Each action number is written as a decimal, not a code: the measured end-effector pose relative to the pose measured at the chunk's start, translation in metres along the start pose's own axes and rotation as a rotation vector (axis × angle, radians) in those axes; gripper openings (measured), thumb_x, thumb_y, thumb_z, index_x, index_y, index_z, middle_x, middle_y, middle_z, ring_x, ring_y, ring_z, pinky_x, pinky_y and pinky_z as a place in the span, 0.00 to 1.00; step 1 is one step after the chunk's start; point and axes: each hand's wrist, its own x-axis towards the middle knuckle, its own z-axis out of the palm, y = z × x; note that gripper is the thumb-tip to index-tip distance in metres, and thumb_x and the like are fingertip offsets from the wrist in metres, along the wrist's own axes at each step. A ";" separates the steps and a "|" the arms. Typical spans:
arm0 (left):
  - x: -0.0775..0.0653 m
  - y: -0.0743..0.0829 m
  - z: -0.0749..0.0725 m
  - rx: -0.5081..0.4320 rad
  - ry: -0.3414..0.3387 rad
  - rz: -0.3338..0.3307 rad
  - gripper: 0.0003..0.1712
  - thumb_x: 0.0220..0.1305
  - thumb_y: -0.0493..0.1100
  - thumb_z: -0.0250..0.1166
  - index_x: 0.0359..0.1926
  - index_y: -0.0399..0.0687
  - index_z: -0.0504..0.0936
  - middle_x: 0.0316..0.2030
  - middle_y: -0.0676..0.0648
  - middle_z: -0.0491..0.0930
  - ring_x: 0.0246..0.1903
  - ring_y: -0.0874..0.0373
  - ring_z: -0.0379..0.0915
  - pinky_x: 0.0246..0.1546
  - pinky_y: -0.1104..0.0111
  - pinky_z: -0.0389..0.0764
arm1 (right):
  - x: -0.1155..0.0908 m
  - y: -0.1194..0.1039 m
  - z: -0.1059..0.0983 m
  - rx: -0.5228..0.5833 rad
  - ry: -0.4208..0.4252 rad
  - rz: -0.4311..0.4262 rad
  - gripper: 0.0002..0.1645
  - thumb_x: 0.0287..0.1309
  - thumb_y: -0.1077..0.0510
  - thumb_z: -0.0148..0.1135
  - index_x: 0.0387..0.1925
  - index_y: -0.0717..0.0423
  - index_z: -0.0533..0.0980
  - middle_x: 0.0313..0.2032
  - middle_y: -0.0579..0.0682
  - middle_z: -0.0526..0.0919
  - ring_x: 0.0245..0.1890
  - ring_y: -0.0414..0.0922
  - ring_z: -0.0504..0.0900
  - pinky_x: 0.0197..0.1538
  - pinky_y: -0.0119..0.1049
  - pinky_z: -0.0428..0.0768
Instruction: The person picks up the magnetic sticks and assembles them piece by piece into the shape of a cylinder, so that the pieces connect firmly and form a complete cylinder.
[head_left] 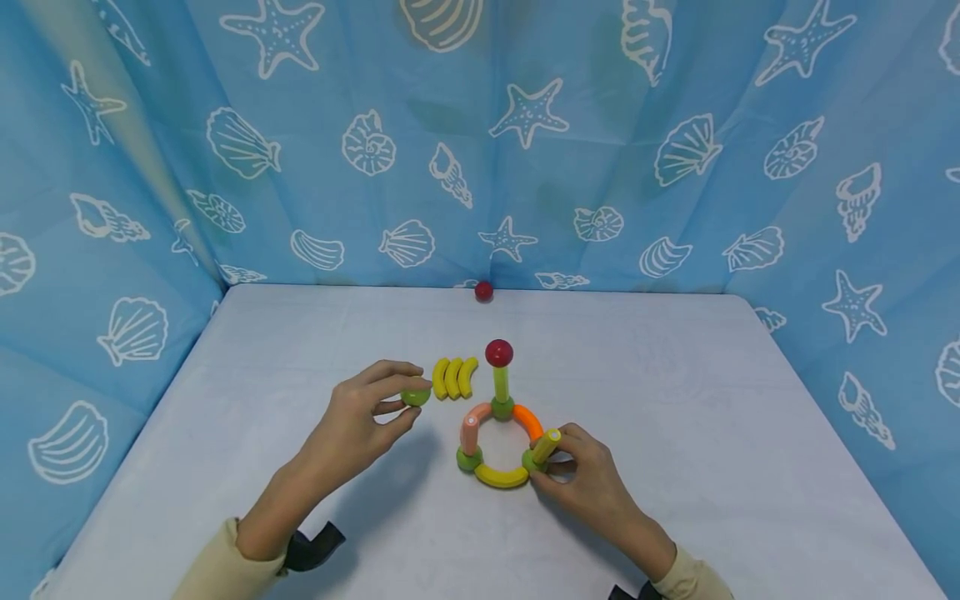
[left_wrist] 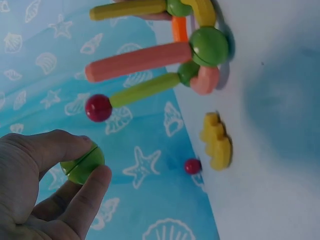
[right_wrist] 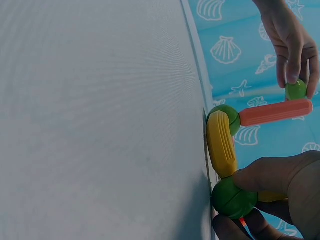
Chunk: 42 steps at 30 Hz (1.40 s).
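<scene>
My left hand [head_left: 375, 404] pinches a green ball [left_wrist: 83, 164] between thumb and fingers, raised above the table left of a ring of toy pieces. The ring joins green balls with curved pieces: a yellow one [head_left: 501, 477], an orange one [head_left: 528, 422] and a pink one. From its balls rise a pink rod [left_wrist: 137, 62], a yellow-green rod [left_wrist: 145, 90] topped by a red ball [head_left: 499, 352], and a yellow rod [head_left: 547, 445]. My right hand [head_left: 592, 475] grips the green ball [right_wrist: 234, 198] at the ring's right, under the yellow rod.
Three curved yellow pieces [head_left: 453, 379] lie side by side behind the ring, to its left. A loose red ball [head_left: 483, 291] sits at the table's far edge. A blue curtain [head_left: 465, 125] with shell prints hangs behind the white table [head_left: 675, 375].
</scene>
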 end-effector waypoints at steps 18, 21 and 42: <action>0.006 0.032 0.014 -0.133 -0.050 0.053 0.24 0.53 0.28 0.75 0.51 0.52 0.86 0.53 0.52 0.78 0.53 0.57 0.77 0.41 0.69 0.84 | 0.000 0.001 0.000 -0.016 0.000 0.010 0.21 0.40 0.74 0.78 0.34 0.52 0.81 0.34 0.42 0.75 0.38 0.42 0.84 0.37 0.34 0.86; 0.007 0.035 0.018 -0.160 -0.066 0.075 0.24 0.55 0.28 0.74 0.51 0.52 0.86 0.53 0.53 0.78 0.53 0.57 0.77 0.42 0.70 0.83 | 0.000 0.002 0.000 -0.004 -0.001 0.005 0.21 0.40 0.74 0.78 0.34 0.53 0.81 0.35 0.42 0.75 0.38 0.43 0.84 0.37 0.34 0.86; 0.007 0.037 0.037 -0.033 -0.125 0.124 0.21 0.56 0.32 0.74 0.51 0.51 0.86 0.54 0.52 0.77 0.49 0.59 0.77 0.46 0.75 0.80 | 0.000 0.004 0.000 0.012 -0.012 -0.025 0.21 0.40 0.73 0.78 0.33 0.52 0.80 0.35 0.42 0.75 0.38 0.43 0.83 0.38 0.33 0.85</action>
